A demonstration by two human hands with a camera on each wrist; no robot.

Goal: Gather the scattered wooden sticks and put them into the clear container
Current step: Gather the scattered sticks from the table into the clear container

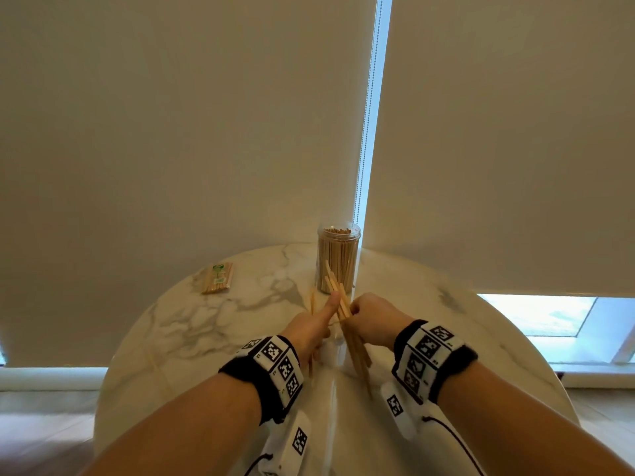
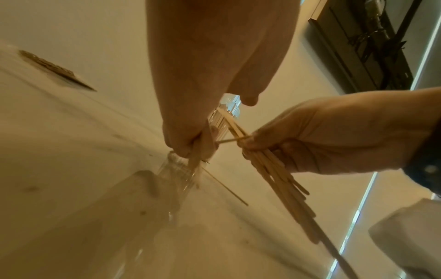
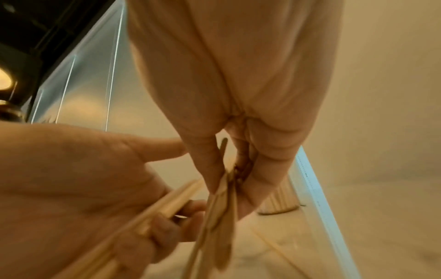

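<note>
The clear container (image 1: pixel 338 259) stands upright at the far middle of the round marble table (image 1: pixel 206 324), packed with wooden sticks. Just in front of it my two hands meet. My right hand (image 1: pixel 369 316) pinches a long bundle of sticks (image 1: pixel 357 352) that slants from the jar's front down toward me. My left hand (image 1: pixel 318 322), thumb stretched toward the bundle, grips a few sticks (image 1: pixel 312 300) of its own. In the left wrist view one thin stick (image 2: pixel 229 140) crosses between the left hand (image 2: pixel 190 143) and the right hand (image 2: pixel 310 136). The right wrist view shows the right hand's fingertips (image 3: pixel 214 181) clamped on the bundle (image 3: pixel 219 217).
A wrapped packet of sticks (image 1: pixel 218 278) lies at the table's far left. A thin loose stick (image 2: pixel 224 186) lies on the marble under my hands. Roller blinds hang close behind the table, and the rounded table edge drops off on both sides.
</note>
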